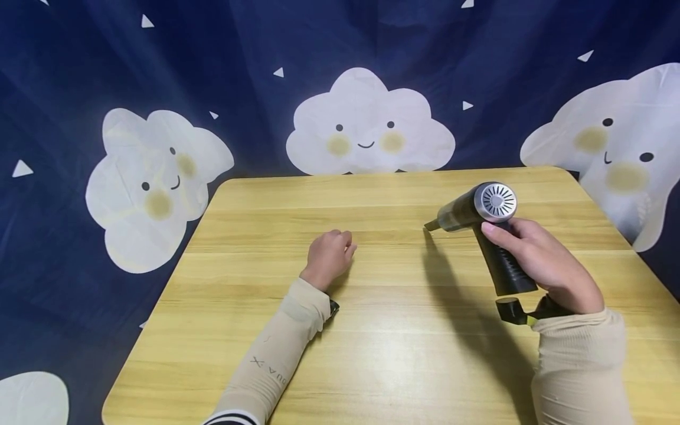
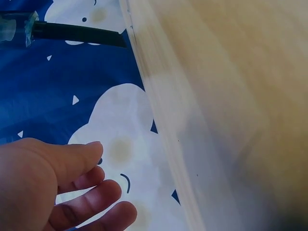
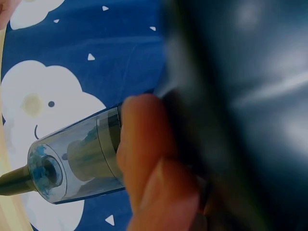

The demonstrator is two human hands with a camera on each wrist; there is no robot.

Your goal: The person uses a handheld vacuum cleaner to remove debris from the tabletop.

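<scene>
My right hand (image 1: pixel 542 260) grips the black handle of a handheld vacuum (image 1: pixel 512 265) with a silver vent at its rear. Its narrow nozzle (image 1: pixel 432 225) points left and down, close to the table; whether it touches cannot be told. In the right wrist view, blue bits lie inside the clear dust cup (image 3: pixel 79 159), and curled fingers (image 3: pixel 149 154) wrap the grip. My left hand (image 1: pixel 329 254) is over the middle of the table, holding nothing. In the left wrist view its fingers (image 2: pixel 106 192) are loosely bent.
The wooden table (image 1: pixel 255 236) has rounded corners. Behind it hangs a dark blue curtain (image 1: pixel 255 35) with smiling clouds and small white triangles. Faint specks show on the tabletop near the nozzle. A black wrist device (image 1: pixel 512 310) sits just below the vacuum's handle.
</scene>
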